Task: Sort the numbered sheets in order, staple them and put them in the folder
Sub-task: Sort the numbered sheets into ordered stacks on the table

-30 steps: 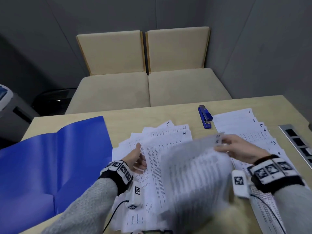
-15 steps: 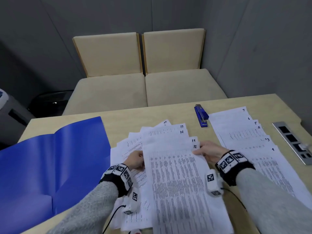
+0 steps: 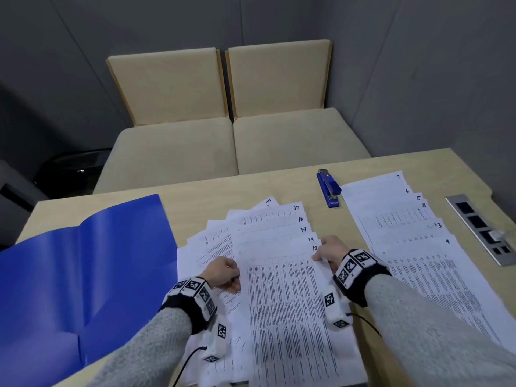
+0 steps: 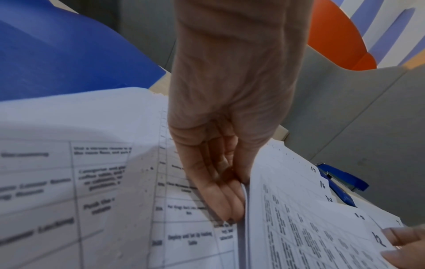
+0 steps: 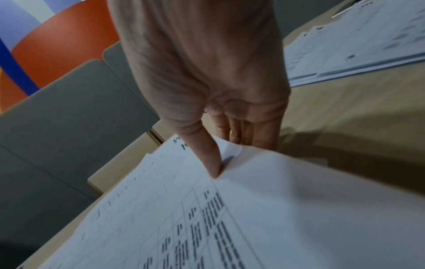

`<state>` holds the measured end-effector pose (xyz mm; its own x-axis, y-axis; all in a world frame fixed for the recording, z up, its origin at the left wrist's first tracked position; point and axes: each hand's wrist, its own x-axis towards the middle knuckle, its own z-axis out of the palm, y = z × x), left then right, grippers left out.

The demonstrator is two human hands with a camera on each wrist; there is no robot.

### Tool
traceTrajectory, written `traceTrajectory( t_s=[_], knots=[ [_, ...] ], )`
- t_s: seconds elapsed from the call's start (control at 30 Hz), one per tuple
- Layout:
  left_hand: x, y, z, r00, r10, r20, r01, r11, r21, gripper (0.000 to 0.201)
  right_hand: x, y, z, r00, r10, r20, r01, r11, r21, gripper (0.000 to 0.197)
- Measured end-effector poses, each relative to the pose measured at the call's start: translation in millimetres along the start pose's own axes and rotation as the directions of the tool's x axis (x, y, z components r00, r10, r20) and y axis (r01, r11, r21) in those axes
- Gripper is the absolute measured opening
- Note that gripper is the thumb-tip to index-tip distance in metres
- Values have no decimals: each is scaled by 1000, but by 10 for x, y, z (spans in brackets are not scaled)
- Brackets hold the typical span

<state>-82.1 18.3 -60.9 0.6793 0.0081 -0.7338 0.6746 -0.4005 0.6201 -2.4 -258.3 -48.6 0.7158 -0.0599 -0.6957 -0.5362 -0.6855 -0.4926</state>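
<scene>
A fan of numbered sheets (image 3: 268, 227) lies mid-table, its corners showing 17, 16, 14, 13 and 12. Sheet 12 (image 3: 293, 317) is on top. My left hand (image 3: 227, 275) grips the fan's left edge; in the left wrist view the stack's edge (image 4: 246, 209) sits between fingers and thumb of my left hand (image 4: 236, 196). My right hand (image 3: 325, 251) pinches the top right corner of sheet 12 (image 5: 299, 209), with my right hand (image 5: 232, 156) thumb above and fingers below. An open blue folder (image 3: 83, 275) lies left. A blue stapler (image 3: 329, 188) lies behind the fan.
A second pile of sheets (image 3: 405, 233), with corners 7 down to 3 showing, is spread on the right. A metal socket panel (image 3: 480, 227) is set into the table (image 3: 251, 188) at the far right. Two beige seats (image 3: 223, 141) stand beyond the far edge.
My right hand swung a sheet over from the right and laid it on the fan as sheet 12. Both hands now hold its edges, and the fan has spread slightly.
</scene>
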Motion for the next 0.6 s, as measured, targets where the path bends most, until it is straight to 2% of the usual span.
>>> traceTrajectory(
  t_s=[0.1,0.17,0.2,0.27,0.33,0.37,0.47,0.53,0.6],
  knots=[
    [-18,18,10,1000,-5,-14,4,1000,-12,28,-18,-63,14,998,32,-61,-35,999,-35,35],
    [-23,21,20,999,-25,-27,26,1000,8,28,-14,-70,39,995,52,-87,-59,995,-77,21],
    [-18,28,35,998,-18,-59,21,998,53,28,-20,-65,55,992,46,-116,-57,993,-99,22],
    [-41,75,60,977,19,-212,27,977,212,20,-29,-52,108,979,23,-204,-60,983,-175,46],
    [-32,129,85,940,27,-339,58,969,239,10,-48,-42,135,967,30,-253,-81,978,-195,62],
    [18,137,102,935,-17,-354,82,982,170,25,-46,-41,139,969,57,-241,-100,980,-170,66],
    [182,147,194,948,-171,-269,134,979,-150,70,-42,-37,119,976,121,-179,-130,991,-41,71],
    [169,204,272,951,-215,-223,148,947,-284,81,-51,-41,123,982,117,-147,-112,993,41,64],
    [171,245,345,939,-232,-253,155,944,-290,82,-60,-28,150,986,89,-142,-80,995,67,50]
  ],
)
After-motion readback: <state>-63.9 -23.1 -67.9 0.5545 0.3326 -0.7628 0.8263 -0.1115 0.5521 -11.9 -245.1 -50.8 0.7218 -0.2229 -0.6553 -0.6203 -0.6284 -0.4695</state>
